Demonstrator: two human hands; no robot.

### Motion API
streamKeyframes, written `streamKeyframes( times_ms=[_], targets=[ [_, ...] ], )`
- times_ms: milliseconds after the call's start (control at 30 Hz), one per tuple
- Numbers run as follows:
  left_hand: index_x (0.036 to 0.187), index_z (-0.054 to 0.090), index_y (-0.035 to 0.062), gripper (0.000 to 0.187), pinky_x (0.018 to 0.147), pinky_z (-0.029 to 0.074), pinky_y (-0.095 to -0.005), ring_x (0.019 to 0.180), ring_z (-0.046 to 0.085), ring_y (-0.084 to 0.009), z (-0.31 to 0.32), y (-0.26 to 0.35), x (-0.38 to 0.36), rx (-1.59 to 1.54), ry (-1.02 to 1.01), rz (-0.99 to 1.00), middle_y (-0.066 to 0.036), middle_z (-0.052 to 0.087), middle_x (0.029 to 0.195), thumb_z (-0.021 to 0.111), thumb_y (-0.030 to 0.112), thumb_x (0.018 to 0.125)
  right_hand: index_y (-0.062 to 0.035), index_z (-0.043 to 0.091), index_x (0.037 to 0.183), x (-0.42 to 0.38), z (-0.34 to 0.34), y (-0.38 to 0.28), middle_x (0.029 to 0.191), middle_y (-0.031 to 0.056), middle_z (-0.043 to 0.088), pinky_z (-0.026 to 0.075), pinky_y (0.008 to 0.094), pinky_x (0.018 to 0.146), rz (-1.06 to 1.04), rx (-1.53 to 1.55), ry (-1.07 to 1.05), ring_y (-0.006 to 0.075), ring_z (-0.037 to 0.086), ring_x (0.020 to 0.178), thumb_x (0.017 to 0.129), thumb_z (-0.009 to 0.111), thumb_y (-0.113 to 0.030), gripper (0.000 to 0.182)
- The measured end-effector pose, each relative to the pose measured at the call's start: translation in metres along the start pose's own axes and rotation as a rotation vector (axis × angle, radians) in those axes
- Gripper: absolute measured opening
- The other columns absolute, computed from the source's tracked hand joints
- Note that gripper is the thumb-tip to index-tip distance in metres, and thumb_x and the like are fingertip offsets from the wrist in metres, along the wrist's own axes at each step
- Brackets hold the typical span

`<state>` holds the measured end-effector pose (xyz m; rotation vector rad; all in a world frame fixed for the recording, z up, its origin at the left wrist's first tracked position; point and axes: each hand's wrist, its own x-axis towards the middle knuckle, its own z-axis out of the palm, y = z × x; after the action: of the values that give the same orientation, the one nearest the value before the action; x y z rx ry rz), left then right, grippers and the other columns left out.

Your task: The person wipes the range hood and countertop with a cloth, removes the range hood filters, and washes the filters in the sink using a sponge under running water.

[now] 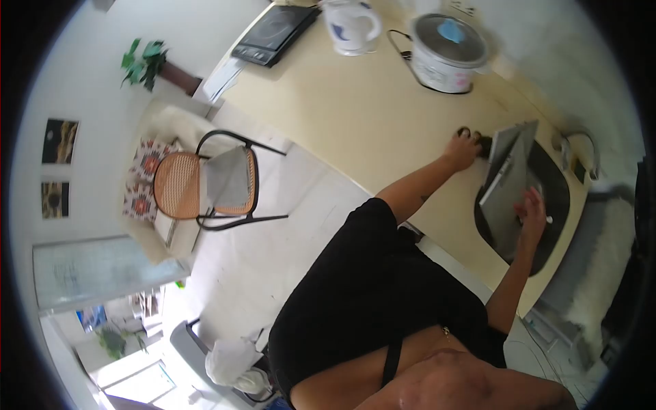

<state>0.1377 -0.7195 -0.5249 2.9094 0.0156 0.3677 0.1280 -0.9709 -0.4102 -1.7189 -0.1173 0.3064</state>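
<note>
My left hand [463,150] is at the counter beside the sink, its fingers curled over small dark objects [484,145]; I cannot tell what they are. Right beside it, a grey, flat-panelled piece [509,160] stands tilted at the edge of the dark sink [555,239], with one panel angled against another. Over the basin is my right hand [531,213], its fingers apart and slightly bent, close to the lower end of the grey panels. A small white spot shows by its fingertips. The metal faucet [566,152] rises at the sink's far side.
Along the counter [383,116] stand a white slow cooker [444,72] with a blue thing on its lid, a white kettle [350,29] and a black induction cooktop [275,34]. Behind on the left are a cane chair [229,179], a cushioned sofa [157,119] and a potted plant [147,65].
</note>
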Motion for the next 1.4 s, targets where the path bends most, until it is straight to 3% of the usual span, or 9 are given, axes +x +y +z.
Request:
streamKeyframes(
  times_ms=[233,333,400,567,667,733,900,1200,1400],
  targets=[
    [0.079,0.060,0.0105,0.019,0.077,0.045,-0.0393,0.098,0.049,-0.0292,-0.082,-0.029,-0.158,-0.486,-0.195,-0.032,-0.014,0.049,0.110,0.066,0.017,0.063,-0.0042,0.049,0.117,-0.042,0.095,0.042,0.104,0.0080,0.054,0.043,0.0272,0.079,-0.095,-0.051,-0.360,0.0169,0.055,0.085,0.084,0.056,-0.021,0.037],
    [0.098,0.058,0.0107,0.034,0.081,0.043,-0.0395,0.098,0.048,-0.0316,-0.114,-0.061,-0.201,-0.850,-0.271,-0.262,-0.016,0.049,0.108,0.066,0.019,0.066,-0.0053,0.047,0.119,-0.088,0.205,0.024,0.109,0.0089,0.051,0.041,0.0283,0.084,-0.174,-0.162,-0.204,0.0179,0.051,0.096,0.083,0.056,-0.021,0.040],
    [0.126,0.040,0.0109,0.062,0.095,0.034,-0.0382,0.114,0.040,-0.0348,-0.152,-0.074,-0.221,-1.110,-0.118,-0.067,-0.019,0.041,0.123,0.066,0.026,0.072,-0.0066,0.043,0.122,-0.105,0.265,0.025,0.115,0.0099,0.047,0.040,0.0310,0.087,0.284,0.407,-0.300,0.0206,0.049,0.103,0.080,0.058,-0.020,0.046],
    [0.138,0.021,0.0102,0.077,0.106,0.016,-0.0378,0.132,0.016,-0.0296,-0.222,-0.171,-0.295,-1.024,-0.036,-0.054,-0.016,0.014,0.144,0.064,0.034,0.078,-0.0090,0.040,0.124,-0.060,0.357,0.026,0.121,0.0118,0.045,0.041,0.0325,0.089,-0.054,0.150,-0.088,0.0259,0.048,0.107,0.082,0.054,-0.023,0.047],
    [0.132,0.034,0.0092,0.056,0.101,0.029,-0.0398,0.122,0.036,-0.0281,-0.245,-0.254,-0.383,-1.106,-0.129,-0.455,-0.011,0.037,0.134,0.057,0.025,0.084,-0.0097,0.039,0.126,-0.041,0.383,0.026,0.124,0.0158,0.042,0.037,0.0400,0.092,-0.268,-0.318,0.149,0.0310,0.044,0.111,0.083,0.053,-0.029,0.049],
    [0.127,0.040,0.0041,0.050,0.094,0.037,-0.0332,0.116,0.044,-0.0250,-0.231,-0.306,-0.463,-1.010,-0.072,-0.785,-0.013,0.045,0.127,0.054,0.025,0.085,-0.0076,0.040,0.126,-0.020,0.403,0.063,0.128,0.0188,0.037,0.030,0.0497,0.095,-0.444,-1.155,0.209,0.0356,0.036,0.117,0.083,0.052,-0.033,0.051],
    [0.120,0.046,-0.0023,0.044,0.091,0.038,-0.0300,0.108,0.050,-0.0227,-0.242,-0.386,-0.562,-1.032,0.133,-1.219,-0.016,0.051,0.118,0.055,0.022,0.084,-0.0011,0.041,0.124,-0.020,0.529,0.045,0.131,0.0213,0.034,0.026,0.0490,0.097,-0.669,-1.142,-0.003,0.0364,0.030,0.122,0.084,0.050,-0.029,0.050],
    [0.128,0.035,0.0031,0.057,0.090,0.037,-0.0332,0.111,0.045,-0.0205,-0.277,-0.553,-0.467,-1.052,0.381,-1.135,-0.014,0.043,0.125,0.059,0.027,0.082,-0.0032,0.045,0.120,-0.028,0.823,0.007,0.127,0.0177,0.039,0.020,0.0493,0.102,-0.920,-1.024,-0.377,0.0354,0.030,0.121,0.078,0.051,-0.027,0.049],
    [0.135,0.017,0.0064,0.085,0.085,0.040,-0.0397,0.111,0.044,-0.0246,-0.282,-0.680,-0.399,-1.196,0.536,-1.398,-0.013,0.038,0.129,0.066,0.039,0.074,-0.0038,0.055,0.105,-0.034,0.890,-0.009,0.119,0.0150,0.045,0.024,0.0467,0.101,-1.044,-0.687,-0.704,0.0321,0.036,0.117,0.067,0.058,-0.013,0.039]
  ],
)
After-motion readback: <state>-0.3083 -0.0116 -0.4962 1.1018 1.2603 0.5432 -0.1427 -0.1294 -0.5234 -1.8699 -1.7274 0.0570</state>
